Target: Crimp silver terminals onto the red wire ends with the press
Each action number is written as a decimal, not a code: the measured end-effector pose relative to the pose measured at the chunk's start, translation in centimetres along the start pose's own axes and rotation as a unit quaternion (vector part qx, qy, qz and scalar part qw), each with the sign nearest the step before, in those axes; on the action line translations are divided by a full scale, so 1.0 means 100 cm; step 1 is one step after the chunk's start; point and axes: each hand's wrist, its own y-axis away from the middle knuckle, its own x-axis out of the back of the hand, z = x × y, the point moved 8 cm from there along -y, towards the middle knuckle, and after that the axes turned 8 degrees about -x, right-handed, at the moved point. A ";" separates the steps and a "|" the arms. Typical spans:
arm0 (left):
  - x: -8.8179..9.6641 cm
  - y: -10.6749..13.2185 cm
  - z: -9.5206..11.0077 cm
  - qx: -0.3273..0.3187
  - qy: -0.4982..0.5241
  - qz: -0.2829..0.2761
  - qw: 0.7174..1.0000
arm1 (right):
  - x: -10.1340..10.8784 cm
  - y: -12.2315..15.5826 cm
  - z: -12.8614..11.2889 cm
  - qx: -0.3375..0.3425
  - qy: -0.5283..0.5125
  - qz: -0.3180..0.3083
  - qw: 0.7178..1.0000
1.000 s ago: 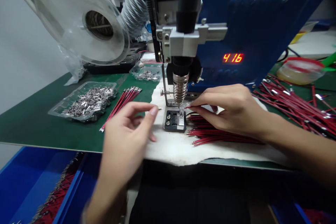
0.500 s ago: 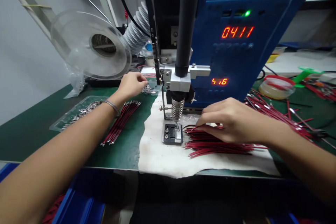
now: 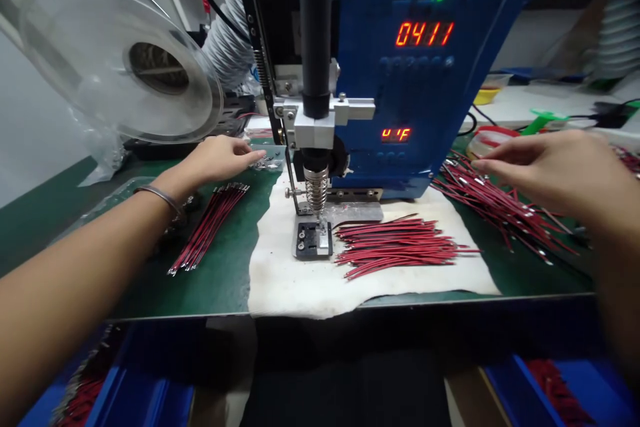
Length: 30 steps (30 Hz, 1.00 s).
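Note:
My left hand (image 3: 223, 157) is at the near left edge of a clear tray of small metal parts (image 3: 271, 161), fingers curled in and thumb tip close to them. Anything between those fingertips is too small to make out. My right hand (image 3: 555, 163) hovers over a loose pile of red and black wires (image 3: 500, 207), with thumb and fingers slightly apart and nothing visible between them. A flatter bundle of red wires (image 3: 395, 247) lies on the cream cloth (image 3: 300, 287), right of a small black fixture block (image 3: 313, 240) below the spring-wrapped machine tip (image 3: 317, 190).
A blue machine housing (image 3: 415, 93) with lit red digits stands behind the fixture. Left of the cloth lies another wire bundle (image 3: 210, 227). A clear plastic reel (image 3: 115, 67) stands at back left. Blue bins (image 3: 145, 393) sit below the table edge.
My right hand has lifted off the wire bundle on the cloth and moved right, over the loose pile. My left hand stays by the small parts tray. The view has shifted.

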 end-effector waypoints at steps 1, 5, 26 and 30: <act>0.000 0.000 0.005 -0.036 -0.076 -0.015 0.996 | -0.007 -0.004 0.003 0.008 0.017 -0.031 0.999; -0.001 0.004 0.012 -0.118 -0.183 -0.033 0.975 | -0.022 -0.013 0.014 -0.010 0.051 -0.039 0.998; 0.029 0.068 0.041 -0.128 -0.315 -0.017 0.940 | -0.062 -0.022 0.034 -0.082 0.125 -0.056 0.987; 0.073 0.107 0.026 -0.121 -0.343 0.089 0.927 | -0.040 -0.003 0.006 -0.038 0.103 -0.041 0.993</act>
